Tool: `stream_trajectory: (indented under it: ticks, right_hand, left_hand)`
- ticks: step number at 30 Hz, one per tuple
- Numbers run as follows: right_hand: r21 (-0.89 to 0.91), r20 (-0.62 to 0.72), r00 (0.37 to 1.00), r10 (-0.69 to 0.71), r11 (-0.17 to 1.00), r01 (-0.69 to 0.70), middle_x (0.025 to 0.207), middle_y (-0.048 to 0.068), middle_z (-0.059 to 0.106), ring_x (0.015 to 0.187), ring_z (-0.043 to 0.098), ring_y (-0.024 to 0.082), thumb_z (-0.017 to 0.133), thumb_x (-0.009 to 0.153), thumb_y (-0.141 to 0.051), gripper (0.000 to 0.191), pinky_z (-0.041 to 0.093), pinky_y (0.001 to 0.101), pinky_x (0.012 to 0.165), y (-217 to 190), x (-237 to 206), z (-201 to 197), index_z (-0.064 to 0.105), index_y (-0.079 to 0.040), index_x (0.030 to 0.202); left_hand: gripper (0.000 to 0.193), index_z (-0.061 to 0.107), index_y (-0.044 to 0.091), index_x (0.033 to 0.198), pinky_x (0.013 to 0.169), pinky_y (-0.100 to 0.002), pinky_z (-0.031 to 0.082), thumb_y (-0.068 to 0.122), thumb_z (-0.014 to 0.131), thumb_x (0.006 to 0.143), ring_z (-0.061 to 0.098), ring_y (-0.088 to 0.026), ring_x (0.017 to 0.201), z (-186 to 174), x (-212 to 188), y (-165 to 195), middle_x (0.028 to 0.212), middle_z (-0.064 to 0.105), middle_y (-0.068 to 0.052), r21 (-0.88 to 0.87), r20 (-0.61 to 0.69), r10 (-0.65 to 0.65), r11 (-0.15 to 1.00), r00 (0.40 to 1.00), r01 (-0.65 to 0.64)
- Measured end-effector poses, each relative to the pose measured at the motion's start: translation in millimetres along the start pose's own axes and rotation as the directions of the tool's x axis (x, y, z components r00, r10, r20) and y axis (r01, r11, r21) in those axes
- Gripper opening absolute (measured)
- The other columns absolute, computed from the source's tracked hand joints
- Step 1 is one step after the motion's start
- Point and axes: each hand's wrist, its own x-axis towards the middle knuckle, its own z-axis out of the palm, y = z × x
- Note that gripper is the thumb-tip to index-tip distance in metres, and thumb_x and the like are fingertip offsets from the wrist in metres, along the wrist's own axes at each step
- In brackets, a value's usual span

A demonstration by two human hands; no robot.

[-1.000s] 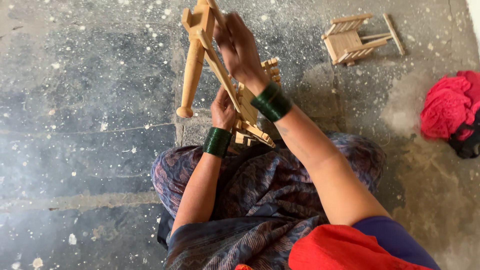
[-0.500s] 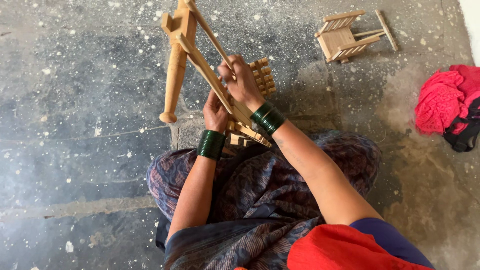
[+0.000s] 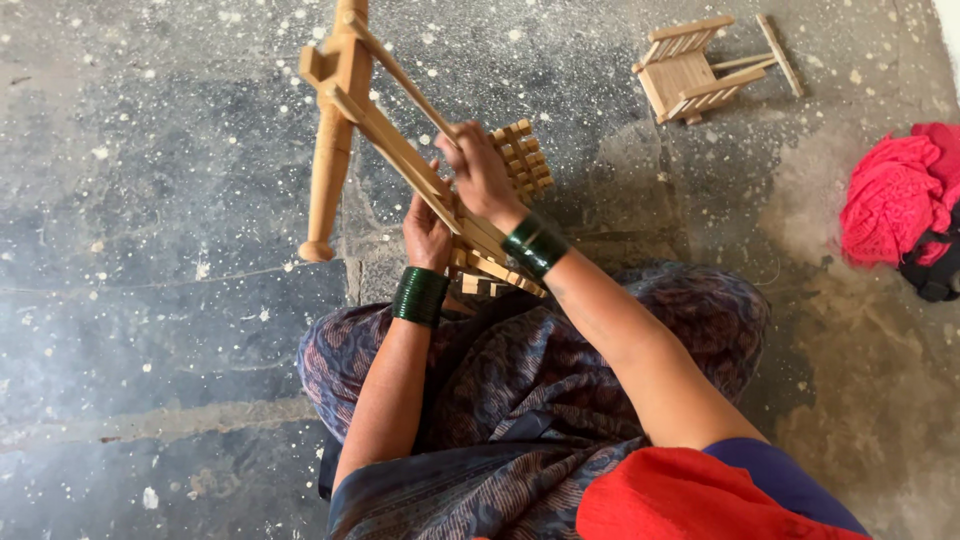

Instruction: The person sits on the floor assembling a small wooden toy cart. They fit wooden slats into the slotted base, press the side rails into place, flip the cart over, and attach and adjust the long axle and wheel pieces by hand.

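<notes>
Wooden frame (image 3: pixel 390 150): held tilted over the lap, turned leg (image 3: pixel 327 170) hanging toward the floor.
Right hand (image 3: pixel 482 172): fingers closed around a frame rail.
Left hand (image 3: pixel 428 232): gripping the frame's lower end from below.
Slatted block (image 3: pixel 522 158): just behind the right hand.
Small wooden chair (image 3: pixel 695 68): tipped over on the floor, well apart.
Red cloth (image 3: pixel 893 200): far right.

The wooden frame (image 3: pixel 400 160) is pale, unpainted timber: long thin rails joined at an angle, running from the top of the picture down toward the person's lap. A turned, rounded leg (image 3: pixel 327 170) hangs from its upper end, pointing down at the floor with a knob at the tip. Near the lower end sits a lattice of short crossed slats (image 3: pixel 522 160). The frame is tilted, raised off the floor, gripped at its middle.
</notes>
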Motion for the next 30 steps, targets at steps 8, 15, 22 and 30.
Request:
stream_trajectory:
  ticks: [8, 15, 22, 30]
  right_hand:
    - [0.369, 0.141, 0.98, 0.142, 0.911, -0.185, 0.117, 0.005, 0.054, 0.093, 0.063, 0.016, 0.04, 0.11, -0.014, 0.013, 0.063, 0.0375, 0.087, -29.9, 37.0, -31.5, 0.051, -0.01, 0.116]
    - [0.358, 0.105, 0.991, 0.084, 0.926, -0.116, 0.126, 0.007, 0.06, 0.109, 0.07, 0.018, 0.038, 0.115, -0.015, 0.027, 0.063, 0.0424, 0.101, -46.4, 57.8, -24.3, 0.049, -0.014, 0.14]
    - [0.281, 0.252, 0.957, 0.14, 0.936, -0.211, 0.133, 0.019, 0.066, 0.12, 0.07, 0.029, 0.031, 0.114, -0.022, 0.036, 0.058, 0.0477, 0.106, -21.4, 24.1, -33.2, 0.044, -0.008, 0.145]
    - [0.475, 0.217, 0.975, -0.038, 0.877, -0.072, 0.129, 0.017, 0.07, 0.122, 0.072, 0.027, 0.041, 0.115, -0.028, 0.027, 0.059, 0.044, 0.102, -26.1, 70.0, -61.9, 0.045, -0.009, 0.133]
  left_hand:
    - [0.061, 0.043, 0.019, 0.153, 0.092, -0.035, 0.063, 0.0, 0.059, 0.097, 0.071, -0.022, 0.111, 8.2, -4.8, 8.4, 0.135, 0.066, -0.015, 0.055, 0.026, -0.051, 0.997, 0.998, 0.05]
    - [0.059, 0.046, 0.016, 0.153, 0.092, -0.037, 0.063, 0.003, 0.062, 0.098, 0.071, -0.022, 0.11, 2.3, -2.2, -4.8, 0.132, 0.068, -0.015, 0.028, 0.009, -0.05, 0.998, 0.999, 0.05]
    - [0.055, 0.043, 0.014, 0.156, 0.101, -0.034, 0.058, 0.0, 0.056, 0.104, 0.065, -0.02, 0.124, -1.3, 1.3, -4.4, 0.135, 0.066, -0.012, -0.039, 0.013, 0.02, 0.999, 1.0, -0.02]
    - [0.065, 0.042, 0.021, 0.154, 0.097, -0.035, 0.061, 0.0, 0.063, 0.095, 0.07, -0.022, 0.116, 8.8, -4.2, 8.8, 0.132, 0.068, -0.014, 0.137, 0.024, -0.034, 0.99, 0.999, 0.03]
